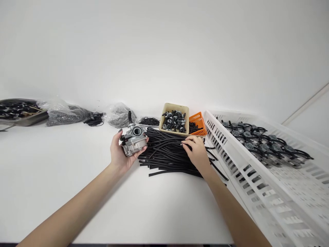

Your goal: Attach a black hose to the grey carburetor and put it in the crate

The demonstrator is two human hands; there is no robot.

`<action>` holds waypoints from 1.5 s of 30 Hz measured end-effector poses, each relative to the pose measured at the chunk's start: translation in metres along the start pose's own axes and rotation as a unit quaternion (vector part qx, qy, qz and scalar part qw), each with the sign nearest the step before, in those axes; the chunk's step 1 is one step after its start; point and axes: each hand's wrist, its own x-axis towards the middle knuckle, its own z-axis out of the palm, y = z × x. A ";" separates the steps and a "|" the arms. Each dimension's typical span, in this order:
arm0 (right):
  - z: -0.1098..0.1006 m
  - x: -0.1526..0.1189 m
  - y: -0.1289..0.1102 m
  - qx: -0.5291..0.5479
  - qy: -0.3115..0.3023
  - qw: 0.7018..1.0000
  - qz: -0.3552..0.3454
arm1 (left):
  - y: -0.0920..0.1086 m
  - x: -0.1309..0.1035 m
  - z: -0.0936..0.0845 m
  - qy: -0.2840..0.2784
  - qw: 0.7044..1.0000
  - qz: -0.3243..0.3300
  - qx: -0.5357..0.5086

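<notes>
A silvery metal carburetor point(135, 140) with a round bore and a black stub on top rests in my left hand point(122, 154). The thumb and fingers of that hand are wrapped round its sides, above the table. To its right, a heap of cut black rubber hoses point(167, 151) lies crosswise on the table. My right hand point(196, 151) is over the right part of this heap, its thumb and fingertips drawn together at the hoses. Whatever is between those fingertips is too small or too hidden to make out.
A white slatted crate point(246, 171) at right holds several carburetors with black hoses point(264, 144). Behind the heap stand a cream bin point(161, 120) of small parts and an orange basket point(203, 120). Plastic bags point(66, 115), black cords point(94, 119) and a metal tray point(33, 120) line the back left.
</notes>
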 end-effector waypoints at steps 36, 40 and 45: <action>-0.031 0.017 -0.040 0.452 0.347 0.795 0.209 | -0.027 -0.005 -0.004 -0.025 0.996 0.000 0.082; -0.023 0.015 -0.058 0.546 0.318 0.741 0.227 | -0.031 -0.005 -0.006 -0.020 0.996 0.003 0.088; -0.017 0.012 -0.067 0.564 0.291 0.735 0.239 | -0.034 -0.005 -0.007 -0.019 0.996 0.007 0.085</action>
